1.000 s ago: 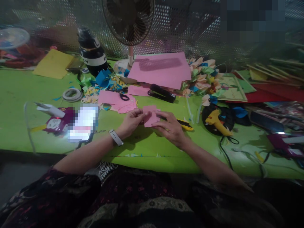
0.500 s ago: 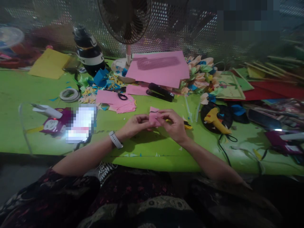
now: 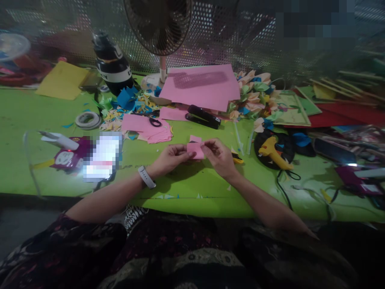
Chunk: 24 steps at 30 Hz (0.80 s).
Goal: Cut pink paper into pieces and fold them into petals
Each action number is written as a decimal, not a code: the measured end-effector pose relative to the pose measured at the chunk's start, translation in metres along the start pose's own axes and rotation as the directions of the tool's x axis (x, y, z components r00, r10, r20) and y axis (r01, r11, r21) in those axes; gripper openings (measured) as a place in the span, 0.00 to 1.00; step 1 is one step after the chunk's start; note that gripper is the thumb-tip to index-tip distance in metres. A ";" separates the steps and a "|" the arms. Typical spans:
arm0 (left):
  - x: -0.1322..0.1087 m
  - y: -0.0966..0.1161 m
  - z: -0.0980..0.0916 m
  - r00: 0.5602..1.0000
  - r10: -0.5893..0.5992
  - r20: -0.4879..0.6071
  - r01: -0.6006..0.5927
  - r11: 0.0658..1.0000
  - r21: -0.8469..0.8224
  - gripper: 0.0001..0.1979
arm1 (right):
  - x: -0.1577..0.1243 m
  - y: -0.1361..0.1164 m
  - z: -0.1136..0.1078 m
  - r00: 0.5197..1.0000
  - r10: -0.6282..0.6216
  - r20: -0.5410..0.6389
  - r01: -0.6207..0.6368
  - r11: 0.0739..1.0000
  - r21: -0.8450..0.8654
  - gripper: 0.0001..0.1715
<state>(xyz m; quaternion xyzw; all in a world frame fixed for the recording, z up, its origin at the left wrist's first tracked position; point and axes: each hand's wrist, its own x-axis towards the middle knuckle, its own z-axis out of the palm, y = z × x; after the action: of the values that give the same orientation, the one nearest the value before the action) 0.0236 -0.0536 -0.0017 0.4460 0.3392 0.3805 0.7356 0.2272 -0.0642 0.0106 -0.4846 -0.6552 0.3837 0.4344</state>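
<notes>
Between my two hands, above the front middle of the green table, is a small folded piece of pink paper. My left hand pinches its left side, thumb on top. At its right edge, the thumb and fingertips of my right hand are closed on the paper. A yellow-and-black tool lies partly hidden behind my right hand. Just beyond the hands rest a black stapler and a pile of cut pink paper pieces, with black-handled scissors on them.
Left of my hands are a lit phone, a power strip and a tape roll. To the right lies a yellow glue gun with its cord. Behind stand a fan, a dark bottle and large pink sheets.
The folded pink paper now shows a wider flat face. My right hand has shifted slightly from over the paper to its right edge; my left hand stays nearly in place.
</notes>
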 end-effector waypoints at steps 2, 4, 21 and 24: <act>0.000 0.000 0.000 1.000 0.006 0.003 -0.006 1.000 0.001 0.15 | 0.000 -0.001 0.000 1.000 -0.003 0.015 0.003 1.000 -0.013 0.25; 0.000 0.000 0.000 1.000 0.008 -0.004 -0.008 1.000 0.011 0.16 | -0.001 -0.001 -0.001 1.000 -0.009 0.020 0.009 1.000 -0.010 0.24; -0.001 0.002 -0.002 1.000 0.013 0.024 -0.014 0.998 0.063 0.22 | 0.001 -0.003 0.001 0.999 0.036 0.039 -0.037 0.999 0.035 0.24; 0.000 0.001 -0.002 1.000 0.010 0.019 -0.012 0.998 0.055 0.21 | 0.002 -0.004 0.002 0.998 0.056 0.041 -0.058 0.997 0.041 0.24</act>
<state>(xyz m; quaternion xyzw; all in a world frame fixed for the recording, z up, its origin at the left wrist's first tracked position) 0.0213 -0.0529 -0.0015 0.4718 0.3402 0.3707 0.7241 0.2242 -0.0635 0.0136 -0.4859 -0.6415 0.4192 0.4203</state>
